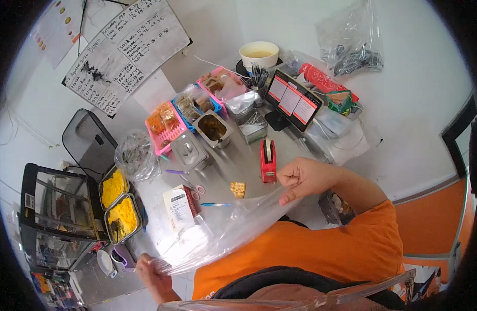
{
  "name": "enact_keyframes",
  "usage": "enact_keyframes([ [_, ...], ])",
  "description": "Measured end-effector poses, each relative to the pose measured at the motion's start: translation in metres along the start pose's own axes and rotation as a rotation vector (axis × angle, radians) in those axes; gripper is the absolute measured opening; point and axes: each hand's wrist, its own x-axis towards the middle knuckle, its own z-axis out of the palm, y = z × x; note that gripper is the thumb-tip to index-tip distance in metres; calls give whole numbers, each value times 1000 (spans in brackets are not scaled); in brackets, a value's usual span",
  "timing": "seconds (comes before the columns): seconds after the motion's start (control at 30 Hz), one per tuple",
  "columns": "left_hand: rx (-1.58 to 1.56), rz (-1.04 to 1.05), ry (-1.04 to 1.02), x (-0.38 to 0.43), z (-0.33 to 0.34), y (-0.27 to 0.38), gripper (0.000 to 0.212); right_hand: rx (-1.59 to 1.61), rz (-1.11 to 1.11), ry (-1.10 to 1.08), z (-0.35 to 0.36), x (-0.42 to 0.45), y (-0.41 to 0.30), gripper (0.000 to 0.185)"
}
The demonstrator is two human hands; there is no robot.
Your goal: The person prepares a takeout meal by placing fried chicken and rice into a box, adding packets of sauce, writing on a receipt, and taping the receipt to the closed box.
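Observation:
A clear plastic sheet or bag (230,225) is stretched between my hands along the front edge of the metal table. My left hand (155,274) grips its gathered end at the lower left, beyond the table's edge. At the other end, my right hand (306,179) is closed on the plastic, fingers curled in. Just left of that hand stands a red tape dispenser (268,163). A cracker-like piece (238,189) and a blue pen (216,204) lie behind the plastic. Beside them are a small box with a printed paper (181,208) and pink-handled scissors (198,192).
Metal trays of yellow food (123,217) stand left by a glass display case (63,221). Behind are a lidded steel container (189,151), an open steel container (213,129), a pink basket (172,132) of packets, and a tablet (294,100) on a stand.

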Motion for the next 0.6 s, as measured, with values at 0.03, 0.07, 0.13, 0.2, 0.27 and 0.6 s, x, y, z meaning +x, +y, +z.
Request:
enact_keyframes([
  [0.03, -27, 42, -21, -1, -5, 0, 45, -1, 4, 6, 4, 3, 0, 47],
  [0.07, -108, 50, -39, 0, -7, -2, 46, -136, -52, 49, 8, 10, 3, 41],
  [0.13, -39, 155, -40, 5, -18, -10, 47, -248, -148, 154, 10, 33, 21, 34],
  [0.2, 105, 250, -20, 7, -30, -22, 48, -531, -384, 376, 27, 62, 27, 45],
  [0.27, 300, 288, -126, -3, -23, -31, 50, -865, -625, 392, 68, 92, 11, 70],
  [0.6, 1090, 887, 322, 32, -104, -38, 20, -783, -584, 402, 155, 124, 17, 25],
])
